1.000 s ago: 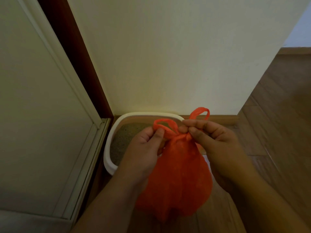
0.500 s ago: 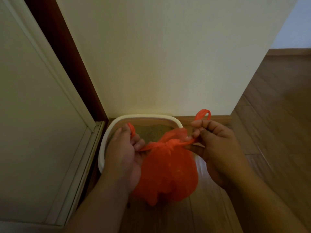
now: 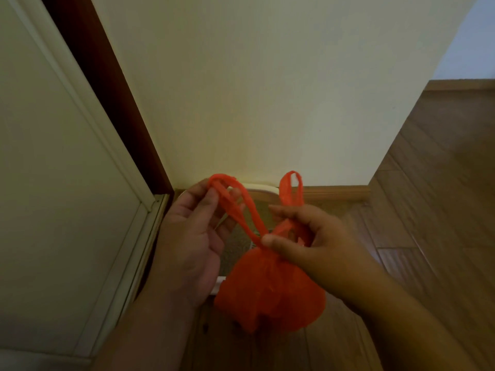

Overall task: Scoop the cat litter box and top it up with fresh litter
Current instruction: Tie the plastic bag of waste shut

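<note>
The left hand (image 3: 187, 236) pinches one handle loop at ten o'clock of the orange bag (image 3: 267, 287); the right hand (image 3: 308, 245) pinches the knot. Bag hangs over the litter box (image 3: 263, 189). A loose knot could spill waste.

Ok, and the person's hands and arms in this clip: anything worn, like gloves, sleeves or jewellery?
Nothing worn that shows. Both hands, the left hand and the right hand, are bare, with no gloves. No ring, watch or bracelet is visible on the fingers or wrists. Both forearms are uncovered down to the bottom edge of the head view, so no sleeve comes into frame. The light is dim, so small marks cannot be ruled out.
</note>
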Tool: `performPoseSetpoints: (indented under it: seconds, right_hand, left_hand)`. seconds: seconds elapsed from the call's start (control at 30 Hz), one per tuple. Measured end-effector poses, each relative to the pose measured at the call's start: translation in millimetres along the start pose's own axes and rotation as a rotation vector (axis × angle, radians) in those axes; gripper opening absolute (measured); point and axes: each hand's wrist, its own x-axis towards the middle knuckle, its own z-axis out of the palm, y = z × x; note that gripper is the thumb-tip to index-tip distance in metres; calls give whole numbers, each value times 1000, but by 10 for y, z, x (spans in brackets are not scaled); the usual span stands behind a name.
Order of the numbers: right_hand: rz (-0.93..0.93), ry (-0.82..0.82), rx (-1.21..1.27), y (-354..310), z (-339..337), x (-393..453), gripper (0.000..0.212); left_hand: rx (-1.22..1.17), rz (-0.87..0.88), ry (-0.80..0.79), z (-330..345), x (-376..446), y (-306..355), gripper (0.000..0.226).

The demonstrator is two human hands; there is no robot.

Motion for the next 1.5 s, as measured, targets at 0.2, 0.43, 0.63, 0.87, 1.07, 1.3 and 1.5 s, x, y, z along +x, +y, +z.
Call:
performPoseSetpoints:
  seconds: [0.2, 0.43, 0.63, 0.87, 1.07, 1.3, 1.5]
  right_hand:
    - [-9, 5, -10, -19, 111, 9, 27]
    - [-47, 86, -26, -8, 114, 10, 16]
    - [13, 21, 530, -133, -35, -53, 17]
    - [-4, 151, 712, -135, -63, -27, 28]
    - [15, 330, 555, -67, -183, -19, 19]
    - [-27, 339, 545, -64, -209, -16, 26]
    - [20, 167, 619, 13, -5, 8, 122]
  left_hand:
    - [67, -6, -219, 20, -92, -26, 25]
    - [187, 49, -283, 16, -146, -95, 27]
    - [822, -135, -440, -158, -89, -261, 27]
    - [897, 3, -109, -61, -159, -215, 34]
    - [1060, 54, -6, -148, -86, -248, 39]
    - [821, 45, 100, -326, 87, -140, 42]
    - [495, 8, 89, -102, -47, -140, 44]
